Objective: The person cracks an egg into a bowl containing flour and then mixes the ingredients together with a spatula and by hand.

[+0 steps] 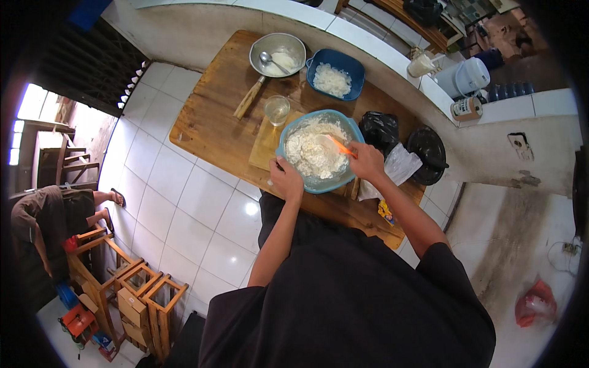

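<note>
A light blue plastic basin (pixel 324 186) holds a pale, floury mixture (pixel 317 152), lumpy in the middle with dry flour around it. My left hand (pixel 287 179) grips the basin's near left rim. In my right hand (pixel 366 161) is the orange handle of a spatula (pixel 339 145), its head down in the mixture. Under the basin's left side lies a wooden board (pixel 261 149). Just beyond the board's far edge stands a clear drinking glass (pixel 277 110).
Farther back on the wooden table (pixel 207 110) sit a metal pan (pixel 257 53) with a spoon and a dark blue container (pixel 354 87) of white pieces. Black plastic bag (pixel 379 129), clear bag (pixel 402 163) and black mortar (pixel 421 142) lie right. A person (pixel 50 216) bends near wooden stools (pixel 165 294).
</note>
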The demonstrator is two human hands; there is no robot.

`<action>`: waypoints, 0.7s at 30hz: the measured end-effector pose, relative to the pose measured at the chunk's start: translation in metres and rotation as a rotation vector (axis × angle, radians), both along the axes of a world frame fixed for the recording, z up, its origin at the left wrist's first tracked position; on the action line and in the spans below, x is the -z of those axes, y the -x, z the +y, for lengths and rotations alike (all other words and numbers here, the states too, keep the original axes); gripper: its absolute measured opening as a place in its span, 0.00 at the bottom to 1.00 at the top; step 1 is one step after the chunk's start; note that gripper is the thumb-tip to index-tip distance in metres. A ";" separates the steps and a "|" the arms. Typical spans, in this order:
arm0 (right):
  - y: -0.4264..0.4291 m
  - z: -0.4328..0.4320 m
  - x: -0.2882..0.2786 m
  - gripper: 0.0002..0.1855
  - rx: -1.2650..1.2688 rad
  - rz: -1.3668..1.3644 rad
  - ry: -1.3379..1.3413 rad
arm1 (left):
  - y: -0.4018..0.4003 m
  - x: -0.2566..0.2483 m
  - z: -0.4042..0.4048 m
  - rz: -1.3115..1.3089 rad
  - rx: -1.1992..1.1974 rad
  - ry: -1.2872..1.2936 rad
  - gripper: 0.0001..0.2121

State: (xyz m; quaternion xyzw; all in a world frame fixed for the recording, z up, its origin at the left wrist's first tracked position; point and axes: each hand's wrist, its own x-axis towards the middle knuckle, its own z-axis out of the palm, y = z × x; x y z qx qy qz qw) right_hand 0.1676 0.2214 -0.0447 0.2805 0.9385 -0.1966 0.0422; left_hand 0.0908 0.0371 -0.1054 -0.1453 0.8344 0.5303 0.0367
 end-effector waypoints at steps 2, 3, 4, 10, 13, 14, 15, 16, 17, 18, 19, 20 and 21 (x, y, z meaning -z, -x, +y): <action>0.010 0.011 0.000 0.10 -0.017 -0.027 -0.009 | 0.006 -0.001 0.004 0.007 -0.017 -0.013 0.18; 0.015 0.012 -0.011 0.10 -0.007 -0.047 -0.006 | 0.004 0.001 0.002 0.010 -0.015 -0.017 0.18; 0.020 0.013 -0.018 0.11 0.003 -0.067 -0.004 | 0.002 0.003 -0.001 0.014 -0.013 -0.021 0.18; 0.045 0.008 -0.001 0.18 -0.240 -0.130 -0.202 | 0.003 -0.004 0.001 -0.005 0.020 -0.015 0.18; 0.031 -0.021 0.005 0.20 -0.377 -0.099 -0.117 | 0.005 -0.003 -0.001 -0.008 0.006 -0.022 0.18; 0.025 -0.028 0.002 0.20 -0.415 -0.111 -0.092 | 0.005 -0.003 -0.001 -0.016 0.018 -0.024 0.18; 0.023 -0.025 -0.003 0.21 -0.428 -0.126 -0.092 | 0.006 -0.003 -0.002 -0.023 0.030 -0.026 0.18; 0.020 -0.019 -0.011 0.21 -0.442 -0.141 -0.092 | 0.007 -0.002 -0.002 -0.031 0.043 -0.028 0.18; 0.016 -0.015 -0.018 0.22 -0.450 -0.158 -0.092 | 0.008 -0.001 -0.001 -0.032 0.049 -0.030 0.17; 0.020 -0.013 -0.022 0.21 -0.413 -0.122 -0.136 | 0.010 0.000 -0.001 -0.034 0.055 -0.031 0.17; 0.030 -0.006 -0.025 0.21 -0.376 -0.085 -0.179 | 0.011 0.001 -0.002 -0.035 0.061 -0.033 0.17; 0.038 0.000 -0.026 0.20 -0.335 -0.046 -0.224 | 0.013 0.002 -0.002 -0.028 0.078 -0.038 0.17; 0.044 0.005 -0.017 0.19 -0.340 -0.003 -0.213 | 0.016 0.004 -0.004 -0.018 0.096 -0.042 0.17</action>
